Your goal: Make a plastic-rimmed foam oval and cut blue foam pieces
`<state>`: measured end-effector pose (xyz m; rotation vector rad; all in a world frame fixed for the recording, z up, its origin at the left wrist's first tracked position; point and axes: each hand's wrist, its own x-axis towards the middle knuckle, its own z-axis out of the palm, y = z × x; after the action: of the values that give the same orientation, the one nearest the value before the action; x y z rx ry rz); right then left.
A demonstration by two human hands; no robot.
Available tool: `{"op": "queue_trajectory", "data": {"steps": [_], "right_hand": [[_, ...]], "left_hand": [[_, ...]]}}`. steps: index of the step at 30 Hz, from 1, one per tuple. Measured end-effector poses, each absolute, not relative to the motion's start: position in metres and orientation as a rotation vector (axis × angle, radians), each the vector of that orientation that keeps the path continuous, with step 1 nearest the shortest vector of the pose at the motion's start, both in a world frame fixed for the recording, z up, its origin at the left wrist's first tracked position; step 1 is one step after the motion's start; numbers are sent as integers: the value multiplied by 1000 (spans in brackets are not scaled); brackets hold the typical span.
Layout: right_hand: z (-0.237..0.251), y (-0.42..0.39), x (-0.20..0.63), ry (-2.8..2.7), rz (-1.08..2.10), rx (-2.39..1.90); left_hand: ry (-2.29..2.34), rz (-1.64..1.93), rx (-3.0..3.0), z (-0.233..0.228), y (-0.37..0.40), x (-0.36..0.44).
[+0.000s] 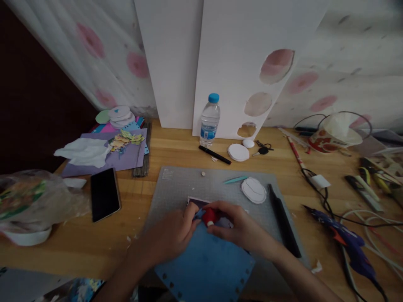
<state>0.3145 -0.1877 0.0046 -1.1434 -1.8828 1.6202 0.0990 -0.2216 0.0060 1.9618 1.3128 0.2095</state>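
Note:
My left hand (180, 228) is closed, pinching a small piece of blue material (199, 214); whether this belongs to the sheet below is unclear. Between the thumb and fingers of my right hand (231, 222) is a small red object with a white end (209, 217), touching or very near the blue piece. Under both hands, a blue sheet with dark dots along its edges (204, 260) reaches past the near side of the grey cutting mat (176, 184). A dark piece with a pale border (199, 201) shows just beyond my fingers, partly hidden.
Tweezers (235, 180), a white disc (253, 190) and a long black tool (285, 222) lie on the mat. Behind stands a water bottle (210, 121). A glue gun (343, 239) with cables is at right; a phone (105, 194) and plastic bag (37, 197) at left.

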Motion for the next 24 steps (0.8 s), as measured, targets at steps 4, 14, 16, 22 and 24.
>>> {"op": "queue_trajectory", "data": {"steps": [4,14,16,22,24], "right_hand": [[8,-190,314,-1843,1685,-1136],[5,-201,316,-1587,1844,-1009],[3,-203,315,-1541,1867,-996],[1,-206,315,-1585,1858,-988],[2,-207,316,-1613,1840,-1019]], "left_hand": [[1314,207,1869,11,-220,98],[1272,398,1737,20,-221,99],[1255,393,1741,19,-221,101],[1240,395,1751,17,-221,103],[1246,406,1754,15,-222,103]]}}
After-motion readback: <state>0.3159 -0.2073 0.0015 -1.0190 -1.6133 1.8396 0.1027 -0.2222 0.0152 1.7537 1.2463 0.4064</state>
